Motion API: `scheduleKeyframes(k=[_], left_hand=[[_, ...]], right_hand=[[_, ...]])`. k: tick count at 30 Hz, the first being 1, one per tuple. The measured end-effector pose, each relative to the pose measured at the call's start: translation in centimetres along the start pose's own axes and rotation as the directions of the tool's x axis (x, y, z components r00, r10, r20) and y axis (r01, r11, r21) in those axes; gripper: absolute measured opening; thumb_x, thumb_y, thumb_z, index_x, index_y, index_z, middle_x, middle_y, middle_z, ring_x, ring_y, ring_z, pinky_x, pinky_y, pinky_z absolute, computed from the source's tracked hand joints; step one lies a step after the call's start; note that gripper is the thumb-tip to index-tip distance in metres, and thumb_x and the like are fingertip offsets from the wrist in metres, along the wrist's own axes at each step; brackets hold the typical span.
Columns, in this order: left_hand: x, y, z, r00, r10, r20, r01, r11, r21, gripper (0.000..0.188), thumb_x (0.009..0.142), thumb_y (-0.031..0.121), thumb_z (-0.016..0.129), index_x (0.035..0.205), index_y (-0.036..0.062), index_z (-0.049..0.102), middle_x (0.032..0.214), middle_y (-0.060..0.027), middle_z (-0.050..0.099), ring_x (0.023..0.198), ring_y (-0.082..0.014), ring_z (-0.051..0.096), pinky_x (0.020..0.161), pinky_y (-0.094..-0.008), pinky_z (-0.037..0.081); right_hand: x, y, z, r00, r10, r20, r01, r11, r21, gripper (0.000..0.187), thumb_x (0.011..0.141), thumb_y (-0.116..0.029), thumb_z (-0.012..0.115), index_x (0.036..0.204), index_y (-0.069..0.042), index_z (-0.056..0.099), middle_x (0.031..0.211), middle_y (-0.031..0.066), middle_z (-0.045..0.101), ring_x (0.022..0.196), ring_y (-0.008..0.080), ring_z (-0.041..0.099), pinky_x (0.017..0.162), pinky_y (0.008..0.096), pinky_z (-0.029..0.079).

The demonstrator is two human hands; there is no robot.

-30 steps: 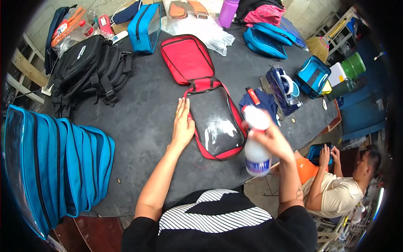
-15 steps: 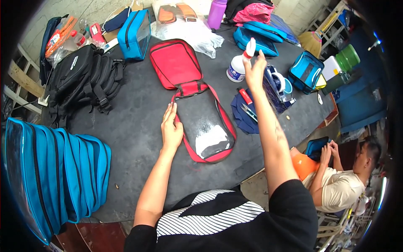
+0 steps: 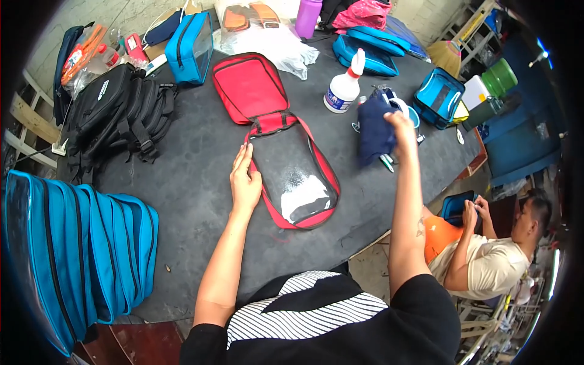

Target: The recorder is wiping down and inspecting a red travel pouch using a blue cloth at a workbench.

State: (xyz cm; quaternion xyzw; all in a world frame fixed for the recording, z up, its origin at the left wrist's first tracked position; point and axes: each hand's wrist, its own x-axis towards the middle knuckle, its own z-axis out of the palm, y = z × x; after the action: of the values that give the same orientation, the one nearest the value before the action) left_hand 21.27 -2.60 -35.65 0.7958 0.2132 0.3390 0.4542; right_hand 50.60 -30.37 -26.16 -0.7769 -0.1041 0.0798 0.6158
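Note:
An opened red bag (image 3: 252, 90) lies on the dark table, its clear plastic panel (image 3: 283, 155) edged in red and nearest to me. My left hand (image 3: 246, 185) lies with fingers extended along the panel's left edge. Off to the right, my right hand (image 3: 401, 128) grips a navy cloth (image 3: 375, 134), which hangs lifted above the tabletop. A white spray bottle (image 3: 340, 94) with a red-and-white nozzle stands just left of the cloth. Part of a small tool (image 3: 387, 162) shows under the cloth's lower edge; the rest is hidden.
Several blue clear-fronted bags (image 3: 97, 243) stand in a row at the left. Behind them lies a black backpack (image 3: 112, 109). More blue bags (image 3: 441, 97) sit to the right and back, near a purple bottle (image 3: 306, 18). A co-worker (image 3: 486, 249) sits at the right.
My right hand has moved from the spray bottle down to the navy cloth and picked it up off the table. The spray bottle is let go. My left hand stays by the panel.

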Motion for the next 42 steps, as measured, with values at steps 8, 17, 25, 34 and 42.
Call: scheduleKeyframes(k=[8, 17, 25, 34, 42], left_hand=[[-0.2, 0.2, 0.0, 0.998, 0.045, 0.045, -0.050, 0.994, 0.100, 0.062, 0.077, -0.004, 0.054, 0.138, 0.0012, 0.046, 0.140, -0.0232, 0.046, 0.135, -0.0331, 0.041, 0.110, -0.0375, 0.034], [0.0, 1.2, -2.0, 0.983, 0.033, 0.181, -0.036, 0.999, 0.015, 0.069, 0.078, -0.003, 0.063, 0.143, 0.0053, 0.041, 0.147, -0.0194, 0.040, 0.133, -0.0325, 0.043, 0.108, -0.0363, 0.037], [-0.3, 0.2, -1.1, 0.997, -0.001, 0.074, 0.002, 1.000, -0.016, 0.067, 0.079, -0.001, 0.057, 0.144, 0.0053, 0.039, 0.145, -0.0209, 0.040, 0.138, -0.0392, 0.033, 0.112, -0.0435, 0.029], [-0.4, 1.0, -1.1, 0.989, 0.078, 0.122, -0.127, 0.872, 0.472, 0.066, 0.079, 0.007, 0.055, 0.143, 0.0014, 0.039, 0.137, -0.0166, 0.052, 0.145, -0.0399, 0.014, 0.109, -0.0677, -0.004], [-0.4, 1.0, -1.4, 0.991, 0.052, 0.124, -0.106, 0.868, 0.486, 0.068, 0.076, 0.001, 0.054, 0.143, 0.0013, 0.039, 0.134, -0.0133, 0.055, 0.145, -0.0388, 0.017, 0.107, -0.0702, -0.004]], right_hand=[[-3.4, -7.9, -2.9, 0.974, -0.055, 0.218, -0.103, 0.754, 0.649, 0.043, 0.089, -0.019, 0.055, 0.125, 0.003, 0.052, 0.117, 0.0185, 0.063, 0.102, 0.0296, 0.065, 0.094, 0.0400, 0.052], [-17.3, 2.0, 16.5, 0.498, -0.229, 0.836, 0.854, 0.295, -0.428, 0.058, 0.096, -0.037, 0.047, 0.147, -0.013, 0.033, 0.155, 0.0122, 0.026, 0.144, 0.0332, 0.020, 0.110, 0.0660, 0.015], [-14.3, 3.2, 23.8, 0.689, -0.387, 0.613, 0.723, 0.300, -0.622, 0.055, 0.093, -0.026, 0.050, 0.143, -0.006, 0.038, 0.151, 0.0156, 0.032, 0.141, 0.0343, 0.026, 0.112, 0.0592, 0.018], [-15.7, 2.6, 16.8, 0.686, -0.326, 0.650, 0.722, 0.197, -0.663, 0.057, 0.086, -0.018, 0.057, 0.138, 0.002, 0.043, 0.143, 0.0231, 0.041, 0.132, 0.0378, 0.040, 0.113, 0.0545, 0.023], [-11.7, 1.3, 22.7, 0.458, -0.377, 0.805, 0.880, 0.319, -0.351, 0.053, 0.088, -0.023, 0.051, 0.140, -0.013, 0.046, 0.150, 0.0080, 0.037, 0.139, 0.0332, 0.029, 0.114, 0.0551, 0.016]])
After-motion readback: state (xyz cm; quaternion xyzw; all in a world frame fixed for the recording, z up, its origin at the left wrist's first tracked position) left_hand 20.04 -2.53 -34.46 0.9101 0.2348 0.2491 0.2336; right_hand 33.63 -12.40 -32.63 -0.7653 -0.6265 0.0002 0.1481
